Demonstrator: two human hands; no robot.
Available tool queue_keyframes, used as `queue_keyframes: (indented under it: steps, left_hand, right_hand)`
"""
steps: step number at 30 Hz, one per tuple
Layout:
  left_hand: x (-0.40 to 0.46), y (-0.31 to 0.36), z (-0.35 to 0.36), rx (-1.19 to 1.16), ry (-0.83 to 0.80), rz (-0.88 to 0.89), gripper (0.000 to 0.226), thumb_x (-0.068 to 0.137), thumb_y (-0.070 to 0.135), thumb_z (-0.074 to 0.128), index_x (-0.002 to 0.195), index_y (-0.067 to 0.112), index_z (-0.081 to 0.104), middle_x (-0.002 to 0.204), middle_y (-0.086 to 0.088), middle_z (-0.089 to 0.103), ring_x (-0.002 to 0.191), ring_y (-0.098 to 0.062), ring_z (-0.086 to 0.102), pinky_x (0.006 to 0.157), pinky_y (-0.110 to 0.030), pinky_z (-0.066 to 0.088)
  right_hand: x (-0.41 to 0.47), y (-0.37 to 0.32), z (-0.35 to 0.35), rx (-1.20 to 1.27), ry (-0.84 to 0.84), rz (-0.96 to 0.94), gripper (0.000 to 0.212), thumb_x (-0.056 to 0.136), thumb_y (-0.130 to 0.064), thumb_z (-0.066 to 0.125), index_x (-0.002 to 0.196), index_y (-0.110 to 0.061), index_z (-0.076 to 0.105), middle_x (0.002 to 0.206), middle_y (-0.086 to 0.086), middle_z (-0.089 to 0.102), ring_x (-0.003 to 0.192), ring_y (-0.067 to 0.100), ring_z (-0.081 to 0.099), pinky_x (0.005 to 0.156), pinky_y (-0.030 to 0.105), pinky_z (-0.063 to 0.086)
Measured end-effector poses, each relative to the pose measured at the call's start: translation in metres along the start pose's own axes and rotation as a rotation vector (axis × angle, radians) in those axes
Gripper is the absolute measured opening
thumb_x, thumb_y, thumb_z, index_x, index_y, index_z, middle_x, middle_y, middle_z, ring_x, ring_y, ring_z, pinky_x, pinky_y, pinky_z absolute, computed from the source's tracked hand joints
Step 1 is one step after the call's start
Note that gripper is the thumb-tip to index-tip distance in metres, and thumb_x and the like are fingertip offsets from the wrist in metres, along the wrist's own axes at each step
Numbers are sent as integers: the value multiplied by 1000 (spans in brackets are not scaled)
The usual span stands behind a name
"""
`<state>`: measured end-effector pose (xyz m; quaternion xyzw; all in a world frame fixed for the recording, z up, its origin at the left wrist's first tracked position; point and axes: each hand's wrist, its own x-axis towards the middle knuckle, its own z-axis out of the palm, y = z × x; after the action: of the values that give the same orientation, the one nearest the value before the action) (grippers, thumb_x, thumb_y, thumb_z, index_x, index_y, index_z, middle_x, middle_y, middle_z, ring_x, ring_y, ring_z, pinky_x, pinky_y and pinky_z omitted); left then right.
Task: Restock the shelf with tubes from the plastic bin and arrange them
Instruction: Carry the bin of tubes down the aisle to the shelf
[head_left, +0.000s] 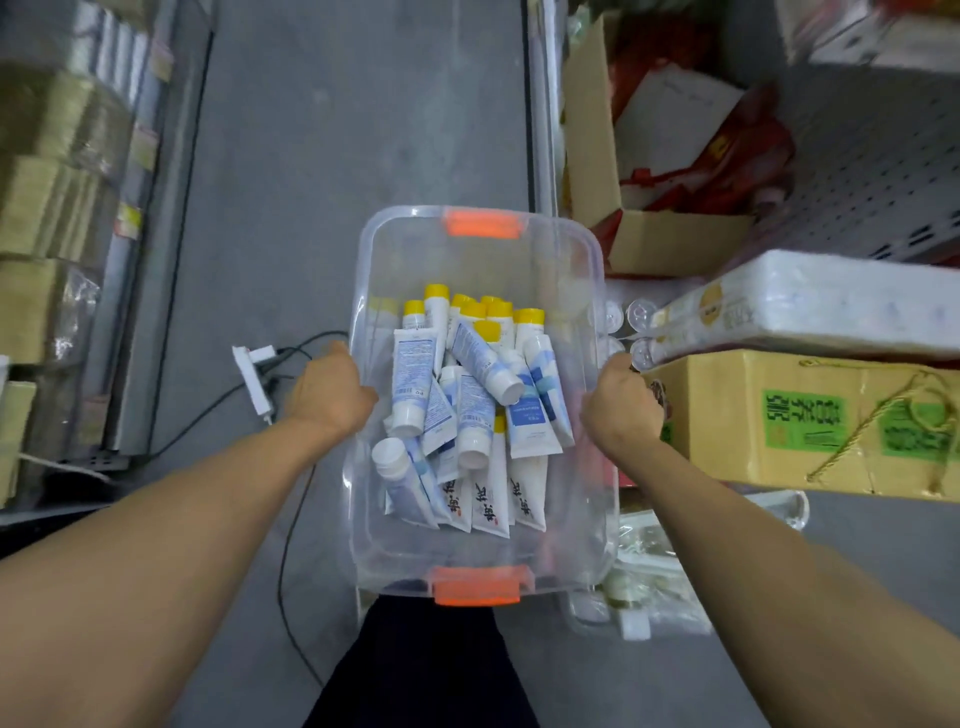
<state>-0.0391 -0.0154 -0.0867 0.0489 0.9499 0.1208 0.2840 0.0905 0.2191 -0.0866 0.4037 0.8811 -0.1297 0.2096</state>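
Observation:
A clear plastic bin (470, 249) with orange latches at its near and far ends hangs above the grey aisle floor. My left hand (328, 395) grips its left rim and my right hand (621, 402) grips its right rim. Inside lie several white and blue tubes (470, 410), some with yellow caps (528, 315) and some with white caps, piled loosely toward the middle. My fingers are curled under the rim and mostly hidden.
Shelving with wrapped packs (52, 218) runs along the left. A white power strip (254, 376) with black cables lies on the floor. On the right stand open cardboard boxes (675, 239), a tied carton (800, 421), a white wrapped pack (810, 304) and a perforated shelf (878, 156).

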Motion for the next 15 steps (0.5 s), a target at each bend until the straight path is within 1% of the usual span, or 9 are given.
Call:
queue_keyframes:
  steps: [2, 4, 8, 12, 15]
  left_hand:
    - [-12, 1, -34, -3, 24, 0, 32, 84, 14, 58, 108, -2, 44, 108, -24, 59, 100, -39, 58, 70, -34, 40]
    - [-23, 2, -68, -19, 53, -25, 34, 83, 15, 59, 110, -1, 44, 110, -22, 59, 101, -40, 57, 71, -35, 41]
    - [-50, 6, -133, -76, 109, -56, 37, 83, 18, 60, 112, 0, 44, 112, -23, 58, 103, -39, 56, 77, -39, 44]
    - [-74, 10, -190, -127, 192, -38, 38, 83, 19, 62, 111, 0, 44, 113, -24, 57, 105, -40, 55, 75, -39, 42]
    - [-86, 10, -227, -160, 247, -32, 36, 82, 19, 62, 109, 0, 45, 112, -24, 57, 102, -40, 56, 70, -35, 40]
  right_hand:
    - [-13, -14, -34, -2, -4, -21, 49, 91, -5, 45, 135, 4, 27, 124, 22, 56, 113, 39, 56, 88, 42, 47]
    - [-26, -29, -68, 0, 11, -39, 52, 91, -7, 47, 137, 4, 26, 126, 21, 54, 115, 37, 55, 89, 42, 47]
    - [-54, -56, -136, 33, 60, -92, 41, 91, -7, 49, 128, 3, 33, 125, 21, 54, 114, 37, 55, 88, 41, 46]
    - [-81, -81, -195, 70, 123, -133, 38, 90, -9, 52, 123, 1, 37, 125, 20, 55, 114, 39, 55, 88, 42, 46]
    - [-96, -100, -232, 76, 158, -143, 39, 88, -9, 54, 122, 0, 38, 126, 18, 54, 115, 38, 55, 89, 42, 46]
